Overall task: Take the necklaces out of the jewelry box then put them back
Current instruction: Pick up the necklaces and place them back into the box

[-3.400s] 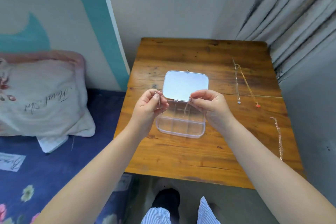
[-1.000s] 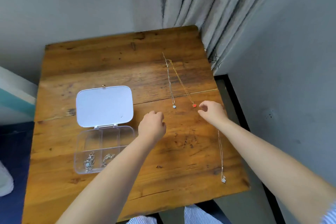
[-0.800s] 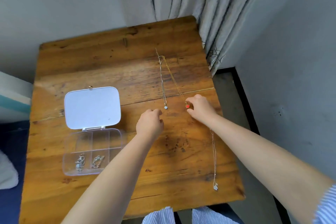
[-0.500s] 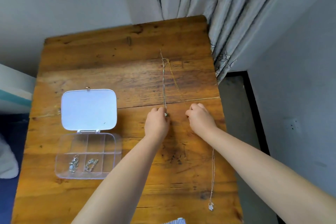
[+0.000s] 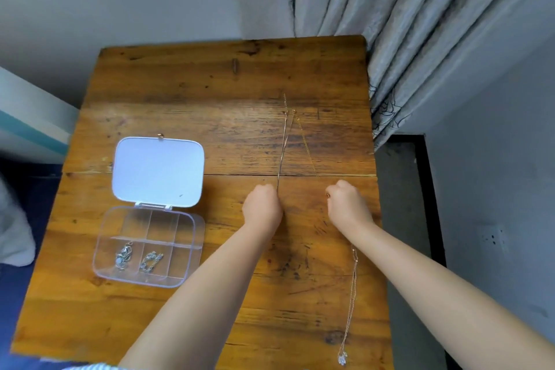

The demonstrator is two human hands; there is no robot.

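Necklaces: we find left hand (image 5: 264,210) and right hand (image 5: 348,207) now each clamped on a chain end; half a second ago they merely touched them, so return to the jewelry box (image 5: 148,245) has begun.

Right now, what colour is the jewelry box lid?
White, with a small gold clasp; the lid shows in the head view.

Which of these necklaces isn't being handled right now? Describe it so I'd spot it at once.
Start at the wooden table and follow its right edge toward the near corner. There a rose-gold chain lies straight, alone, ending in a small clear sparkly pendant. Unlike the two chains farther back, each pinched at its near end by a hand, nothing touches it.
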